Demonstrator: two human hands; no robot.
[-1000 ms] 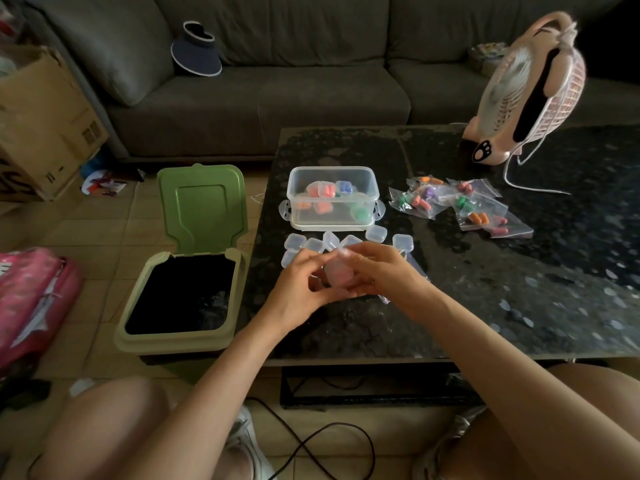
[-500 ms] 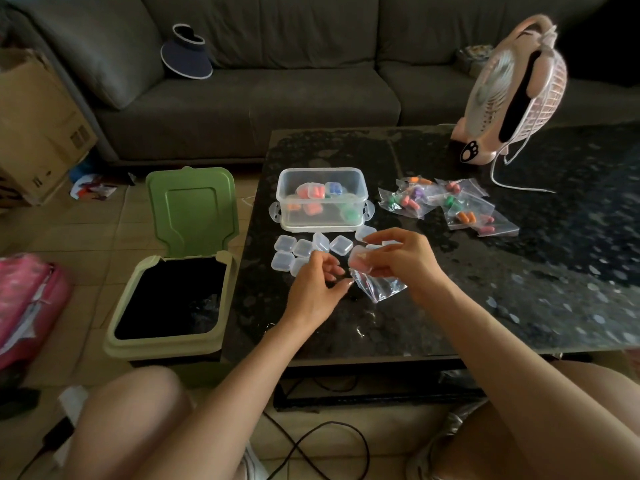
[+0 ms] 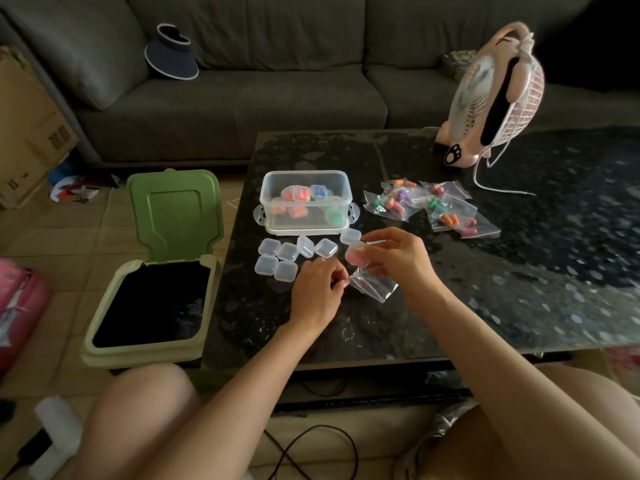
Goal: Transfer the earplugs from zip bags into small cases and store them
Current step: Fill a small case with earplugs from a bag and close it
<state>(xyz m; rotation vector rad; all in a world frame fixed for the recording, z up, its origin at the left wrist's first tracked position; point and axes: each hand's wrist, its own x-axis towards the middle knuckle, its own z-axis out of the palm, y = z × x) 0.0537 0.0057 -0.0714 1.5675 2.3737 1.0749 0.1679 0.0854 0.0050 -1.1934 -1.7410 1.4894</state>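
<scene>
The right hand (image 3: 398, 263) pinches a small case (image 3: 356, 257) between thumb and curled fingers; pink earplugs show through it. Just below those fingers hangs an empty zip bag (image 3: 374, 289) - its left corner meets the left hand (image 3: 315, 294), whose curled thumb and forefinger appear to pinch it. Just left of the left fingertips lie 6 empty cases (image 3: 286, 252) on the table (image 3: 519, 271), with 1 more just behind the right fingertips. Beyond them stands a clear storage box (image 3: 304, 225) holding filled cases. Farther right of the right hand lie filled zip bags (image 3: 446, 211) - earplugs in orange, green, purple and pink. Well left sits an open green bin (image 3: 145, 344).
</scene>
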